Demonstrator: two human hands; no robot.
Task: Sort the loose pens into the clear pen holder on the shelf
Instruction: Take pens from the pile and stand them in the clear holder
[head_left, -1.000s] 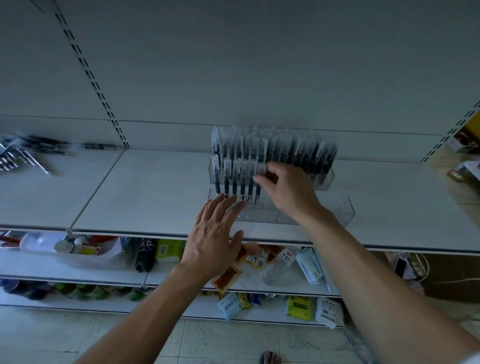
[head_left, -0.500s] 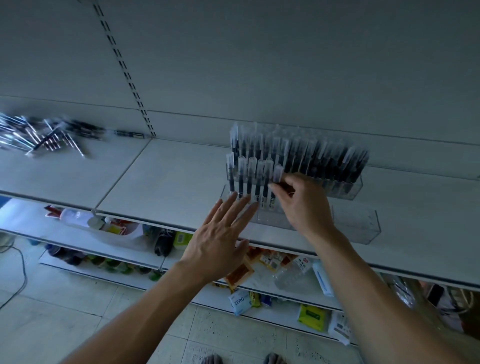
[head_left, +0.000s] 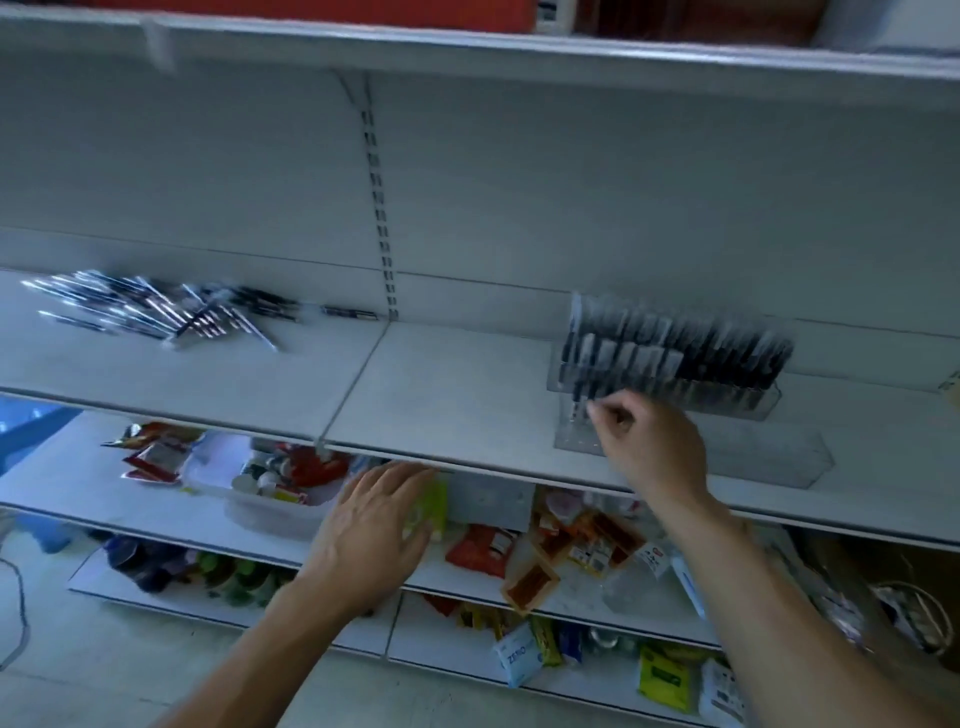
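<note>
The shelf (head_left: 441, 395) carries the holder (head_left: 769, 457) at right, loose pens (head_left: 156, 312) well left. The right hand (head_left: 649, 441) curls at the holder's front row, its grip unclear through blur; the left hand (head_left: 374, 525) is open and empty. Each pen should go upright into a free slot.

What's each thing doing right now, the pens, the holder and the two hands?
Loose pens: lying in a heap on the shelf.
Clear pen holder: standing, pens in back rows, front mostly empty.
Left hand: open, holding nothing.
Right hand: fingers curled at the holder; grip blurred.
</note>
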